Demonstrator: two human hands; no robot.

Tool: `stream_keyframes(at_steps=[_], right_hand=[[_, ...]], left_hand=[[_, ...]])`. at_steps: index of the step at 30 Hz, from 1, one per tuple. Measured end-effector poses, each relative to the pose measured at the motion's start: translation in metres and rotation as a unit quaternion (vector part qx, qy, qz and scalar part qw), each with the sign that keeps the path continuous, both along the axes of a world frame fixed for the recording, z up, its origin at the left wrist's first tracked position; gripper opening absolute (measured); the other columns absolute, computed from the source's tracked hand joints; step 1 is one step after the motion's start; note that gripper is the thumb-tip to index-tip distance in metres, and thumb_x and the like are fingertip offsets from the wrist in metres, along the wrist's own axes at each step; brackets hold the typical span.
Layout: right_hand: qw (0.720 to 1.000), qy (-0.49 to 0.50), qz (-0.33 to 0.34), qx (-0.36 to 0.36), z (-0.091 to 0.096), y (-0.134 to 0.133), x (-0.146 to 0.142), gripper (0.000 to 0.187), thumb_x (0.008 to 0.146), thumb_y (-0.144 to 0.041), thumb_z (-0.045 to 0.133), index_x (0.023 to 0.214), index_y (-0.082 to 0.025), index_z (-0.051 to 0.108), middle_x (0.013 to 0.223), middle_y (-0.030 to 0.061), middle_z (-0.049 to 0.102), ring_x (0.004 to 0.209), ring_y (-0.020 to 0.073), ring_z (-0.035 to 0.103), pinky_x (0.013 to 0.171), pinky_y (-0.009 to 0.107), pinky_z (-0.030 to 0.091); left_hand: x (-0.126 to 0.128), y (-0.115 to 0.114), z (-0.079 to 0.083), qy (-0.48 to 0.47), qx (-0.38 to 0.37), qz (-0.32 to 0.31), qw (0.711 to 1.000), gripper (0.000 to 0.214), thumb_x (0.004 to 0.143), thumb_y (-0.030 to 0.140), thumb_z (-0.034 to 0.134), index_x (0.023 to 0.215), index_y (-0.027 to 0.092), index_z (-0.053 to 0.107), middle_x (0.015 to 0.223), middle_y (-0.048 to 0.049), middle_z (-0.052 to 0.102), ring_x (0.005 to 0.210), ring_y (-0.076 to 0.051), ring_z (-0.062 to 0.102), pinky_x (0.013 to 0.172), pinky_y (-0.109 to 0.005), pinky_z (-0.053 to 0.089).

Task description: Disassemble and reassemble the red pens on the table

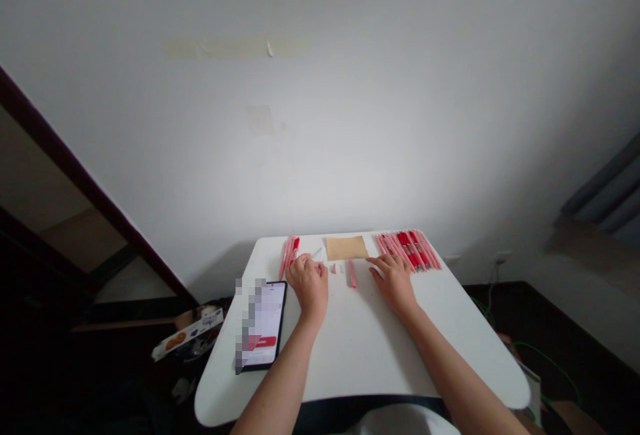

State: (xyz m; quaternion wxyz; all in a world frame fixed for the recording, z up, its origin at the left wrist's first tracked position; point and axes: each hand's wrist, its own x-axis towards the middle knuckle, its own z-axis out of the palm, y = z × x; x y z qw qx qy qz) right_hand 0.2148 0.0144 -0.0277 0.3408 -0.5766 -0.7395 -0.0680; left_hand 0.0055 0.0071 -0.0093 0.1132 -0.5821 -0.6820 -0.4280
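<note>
My left hand (310, 282) is over the table, fingers curled down and closed around or over small parts. What lies in its fingertips is too small to name. Thin white pieces (317, 253) show just beyond those fingers. My right hand (395, 278) has its fingers spread and holds nothing, the index fingertip by the near right corner of a tan paper sheet (346, 248). Between the hands lie a pink pen barrel (352, 274) and a short pink piece (335, 268), with a tiny pale piece beside it.
A row of several pink and red pens (407, 250) lies at the back right of the white table (370, 362). More pink and red pens (289, 255) lie at the back left. A lit phone (267, 322) rests beside my left forearm. The wall (320, 155) stands behind the table.
</note>
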Motion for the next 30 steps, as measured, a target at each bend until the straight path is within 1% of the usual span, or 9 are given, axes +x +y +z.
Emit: stream_keyframes(at_steps=[5, 9, 15, 21, 30], right_hand=[[1.000, -0.010, -0.002, -0.001, -0.0007, 0.0003, -0.0004, 0.025, 0.090, -0.026, 0.052, 0.109, -0.029, 0.068, 0.096, 0.0057, 0.066, 0.097, 0.0236, 0.051, 0.091, 0.041, 0.032], [1.000, -0.010, 0.005, 0.000, 0.0000, 0.0000, -0.0012, 0.025, 0.091, -0.025, 0.051, 0.109, -0.027, 0.068, 0.097, 0.0062, 0.066, 0.097, 0.0235, 0.051, 0.089, 0.040, 0.033], [1.000, -0.002, 0.015, -0.002, 0.0014, -0.0004, -0.0017, 0.025, 0.091, -0.025, 0.051, 0.108, -0.025, 0.068, 0.096, 0.0062, 0.066, 0.097, 0.0229, 0.051, 0.090, 0.039, 0.033], [1.000, -0.002, 0.017, -0.002, 0.0005, -0.0001, -0.0011, 0.024, 0.091, -0.025, 0.051, 0.108, -0.026, 0.068, 0.096, 0.0055, 0.066, 0.097, 0.0225, 0.051, 0.089, 0.038, 0.033], [1.000, -0.002, 0.014, -0.008, 0.0010, -0.0009, -0.0019, 0.024, 0.091, -0.026, 0.051, 0.108, -0.026, 0.068, 0.096, 0.0056, 0.067, 0.098, 0.0230, 0.051, 0.090, 0.039, 0.033]], left_hand=[[0.0016, -0.0017, -0.0012, 0.030, -0.034, -0.008, 0.999, 0.009, 0.078, 0.020, 0.055, 0.075, 0.019, 0.063, 0.109, -0.0100, 0.061, 0.108, -0.028, 0.051, 0.099, -0.050, 0.034], [0.0042, -0.0044, -0.0025, 0.060, -0.068, 0.003, 0.996, 0.008, 0.074, 0.020, 0.057, 0.076, 0.018, 0.065, 0.113, -0.0100, 0.059, 0.110, -0.029, 0.048, 0.099, -0.051, 0.033], [0.0077, -0.0084, 0.0020, 0.077, -0.108, 0.014, 0.991, 0.013, 0.074, 0.020, 0.057, 0.081, 0.018, 0.068, 0.117, -0.0100, 0.058, 0.111, -0.029, 0.047, 0.102, -0.053, 0.029], [0.0074, -0.0075, -0.0006, 0.089, -0.124, 0.026, 0.988, 0.016, 0.074, 0.023, 0.060, 0.086, 0.021, 0.070, 0.119, -0.0082, 0.056, 0.115, -0.029, 0.044, 0.105, -0.053, 0.026], [0.0062, -0.0066, -0.0025, 0.093, -0.122, 0.025, 0.988, 0.015, 0.076, 0.028, 0.059, 0.085, 0.022, 0.070, 0.120, -0.0082, 0.055, 0.116, -0.029, 0.042, 0.104, -0.054, 0.025]])
